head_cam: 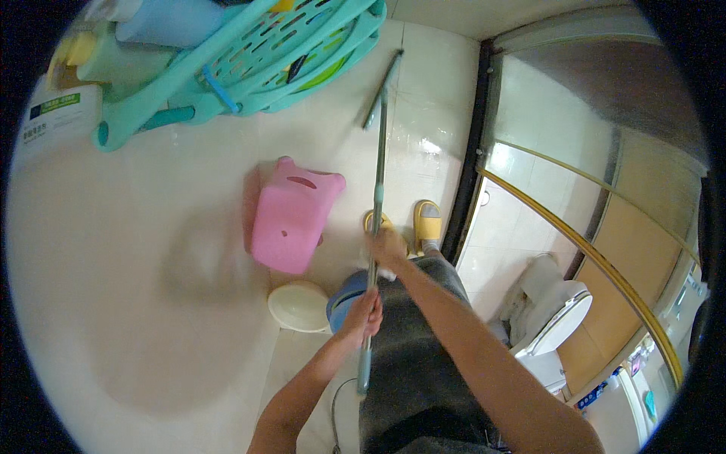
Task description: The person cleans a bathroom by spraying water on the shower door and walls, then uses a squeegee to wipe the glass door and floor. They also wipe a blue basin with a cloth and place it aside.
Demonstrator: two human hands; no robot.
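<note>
My left hand is closed around the lower part of a long metal pole, just above its grey-green end grip. Further up the same pole, my right hand grips it, slightly blurred. At the pole's far end a squeegee head lies slanted against the pale tiles near the top of the view. A pink plastic stool is left of the pole. Below it are a cream basin and a blue bucket, the bucket partly hidden by my left forearm and the pole.
Turquoise plastic baskets and bottles crowd the upper left. On the right are a black door sill, a glass door with a gold-coloured bar and a white toilet. My feet wear yellow slippers.
</note>
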